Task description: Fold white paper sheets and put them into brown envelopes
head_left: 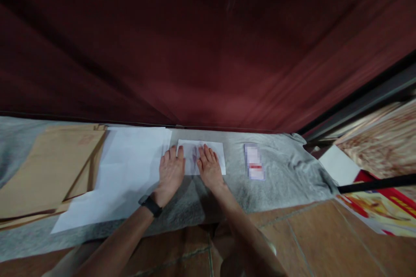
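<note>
Pressing flat on a small white rectangular sheet of paper (208,156), both hands lie palm-down with the fingers stretched forward and held close together, pinching nothing. The left hand (170,174), a black watch (150,205) at its wrist, covers the small sheet's left edge and overlaps the near corner of a larger white sheet (130,173) just left of it; the right hand (209,168) rests on the small sheet's middle. That small sheet lies on a grey cloth (286,173) spread over a brown tiled floor (312,233), close under a dark red curtain (208,52).

Left of the small sheet, past the larger one, lies a stack of tan kraft-paper envelopes (48,169). Right of it, well apart, sits a small printed slip (254,162), blurred beyond reading.

Judging by the flat palms, the step in hand looks like smoothing or creasing the small sheet — whether it is already folded cannot be told. A next move would likely call for steady downward pressure while sliding outward, keeping the sheet from skidding on the soft cloth — and keeping the larger sheet undisturbed.
</note>
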The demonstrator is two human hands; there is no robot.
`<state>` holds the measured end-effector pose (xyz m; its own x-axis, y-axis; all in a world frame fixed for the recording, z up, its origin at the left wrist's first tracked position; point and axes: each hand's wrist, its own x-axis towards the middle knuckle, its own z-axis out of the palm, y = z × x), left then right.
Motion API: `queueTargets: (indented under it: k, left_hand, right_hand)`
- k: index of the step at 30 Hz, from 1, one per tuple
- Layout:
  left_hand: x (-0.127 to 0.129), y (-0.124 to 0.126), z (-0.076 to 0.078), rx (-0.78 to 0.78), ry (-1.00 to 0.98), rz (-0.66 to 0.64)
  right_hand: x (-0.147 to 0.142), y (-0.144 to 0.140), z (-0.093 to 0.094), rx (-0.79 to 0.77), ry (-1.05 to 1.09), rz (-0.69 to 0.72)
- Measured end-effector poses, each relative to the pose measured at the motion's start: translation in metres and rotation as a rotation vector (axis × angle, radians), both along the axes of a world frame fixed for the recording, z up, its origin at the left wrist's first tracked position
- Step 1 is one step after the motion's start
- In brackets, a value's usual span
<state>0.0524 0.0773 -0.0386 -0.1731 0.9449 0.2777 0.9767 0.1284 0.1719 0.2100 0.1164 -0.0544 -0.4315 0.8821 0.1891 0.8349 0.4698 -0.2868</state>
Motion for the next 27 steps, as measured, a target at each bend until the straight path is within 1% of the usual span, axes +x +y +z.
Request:
queueTargets:
  k: [2,3,5,6,9,12,15,21,27]
  left_hand:
    - [0.004,0.001,-0.007,0.079,-0.009,-0.124]
    - [0.007,0.001,-0.01,0.094,-0.027,-0.195]
    - [0.014,0.002,-0.018,0.073,-0.07,-0.294]
    - [0.018,0.003,-0.021,0.049,-0.088,-0.31]
    - [0.025,0.004,-0.025,-0.024,-0.121,-0.266]
    - [0.028,0.003,-0.026,-0.057,-0.117,-0.211]
    - [0.027,0.002,-0.027,-0.055,-0.087,-0.205]
    - [0.025,-0.002,-0.034,-0.021,-0.037,-0.186]
    - [0.021,-0.004,-0.032,-0.027,-0.055,-0.138]
  right_hand:
    - [-0.004,-0.002,-0.003,-0.029,-0.034,0.003]
    - [-0.004,-0.002,-0.004,-0.035,-0.048,0.006]
    - [-0.004,-0.003,-0.006,-0.039,-0.068,0.014]
    - [-0.004,-0.003,-0.006,-0.04,-0.076,0.016]
    - [-0.003,-0.003,-0.006,-0.033,-0.096,0.01]
    - [-0.001,-0.001,-0.006,-0.021,-0.113,-0.001]
    - [0.003,0.001,-0.006,-0.009,-0.118,-0.032]
    - [0.019,0.01,-0.008,0.0,-0.12,-0.114]
    - [0.043,0.018,-0.015,-0.001,-0.139,-0.188]
